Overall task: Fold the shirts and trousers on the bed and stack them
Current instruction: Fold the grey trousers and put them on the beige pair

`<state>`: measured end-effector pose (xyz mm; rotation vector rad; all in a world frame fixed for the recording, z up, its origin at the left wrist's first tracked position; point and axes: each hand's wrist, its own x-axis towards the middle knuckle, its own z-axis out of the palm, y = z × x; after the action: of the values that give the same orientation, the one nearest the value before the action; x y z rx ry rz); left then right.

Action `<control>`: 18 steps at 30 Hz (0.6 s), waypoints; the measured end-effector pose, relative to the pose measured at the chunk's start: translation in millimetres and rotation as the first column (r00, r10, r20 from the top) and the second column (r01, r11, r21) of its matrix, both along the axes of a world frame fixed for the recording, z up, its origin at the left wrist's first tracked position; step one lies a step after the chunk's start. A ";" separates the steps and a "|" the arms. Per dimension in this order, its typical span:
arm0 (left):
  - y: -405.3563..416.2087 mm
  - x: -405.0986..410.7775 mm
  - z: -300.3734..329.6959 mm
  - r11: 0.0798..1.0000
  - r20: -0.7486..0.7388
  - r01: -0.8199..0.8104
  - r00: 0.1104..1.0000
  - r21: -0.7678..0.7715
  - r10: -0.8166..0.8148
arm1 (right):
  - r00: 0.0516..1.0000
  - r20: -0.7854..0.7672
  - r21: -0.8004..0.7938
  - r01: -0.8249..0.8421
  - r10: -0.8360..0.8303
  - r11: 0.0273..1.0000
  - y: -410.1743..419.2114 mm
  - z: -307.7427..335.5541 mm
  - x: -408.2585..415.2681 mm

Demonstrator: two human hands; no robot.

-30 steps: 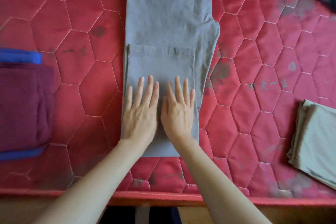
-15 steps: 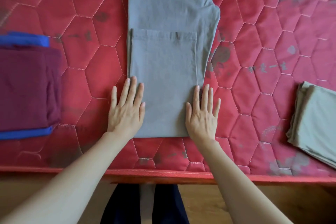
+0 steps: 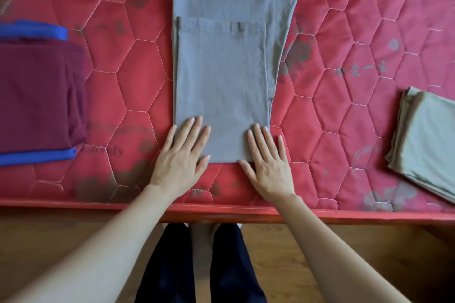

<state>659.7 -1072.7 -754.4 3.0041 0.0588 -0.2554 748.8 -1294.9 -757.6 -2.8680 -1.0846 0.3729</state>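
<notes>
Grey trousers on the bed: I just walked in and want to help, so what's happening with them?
A person is folding the grey trousers on the red mattress. The near end is already folded over, and the left hand and right hand lie flat at its two near corners. A folded maroon garment lies on blue ones to the left, and a folded olive garment lies to the right.

Bed (image 3: 344,115): red quilted cover, hexagon stitching, dark stains. Directly on it: grey trousers (image 3: 221,86) at centre, near end folded over; maroon garment (image 3: 34,96) atop a blue garment (image 3: 34,156) at left; folded olive garment (image 3: 428,145) at right.
</notes>
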 end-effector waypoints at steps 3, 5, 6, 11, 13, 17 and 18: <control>16.9 -16.1 2.7 0.999 -0.042 0.046 0.998 -0.015 -0.046 | 0.997 -0.026 0.006 -0.067 0.067 0.998 -19.0 5.1 4.7; 26.7 -18.5 7.0 0.996 -0.033 0.086 0.996 -0.016 -0.087 | 0.996 -0.002 0.051 -0.094 0.095 0.994 -20.8 9.2 8.8; 29.8 -17.7 10.1 0.995 -0.027 0.099 0.995 -0.016 -0.100 | 0.994 0.018 0.076 -0.104 0.103 0.992 -20.0 10.8 10.2; 37.3 -12.8 16.5 0.985 0.091 0.174 0.980 0.013 -0.175 | 0.986 0.109 0.192 -0.146 0.126 0.970 -17.7 14.6 19.0; 39.2 -12.4 15.1 0.979 0.149 0.201 0.968 0.026 -0.203 | 0.980 0.133 0.233 -0.178 0.150 0.956 -18.0 15.4 22.4; 41.7 -12.1 16.4 0.975 0.252 0.222 0.943 0.005 -0.217 | 0.976 0.121 0.285 -0.210 0.183 0.935 -16.0 16.7 26.9; 42.5 -10.9 16.8 0.976 0.257 0.216 0.942 0.023 -0.214 | 0.979 0.105 0.310 -0.199 0.174 0.930 -14.7 17.6 27.7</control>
<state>648.8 -1030.2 -737.6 3.0087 -0.2963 0.1190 776.5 -1309.6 -740.0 -2.5209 -1.3013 0.0836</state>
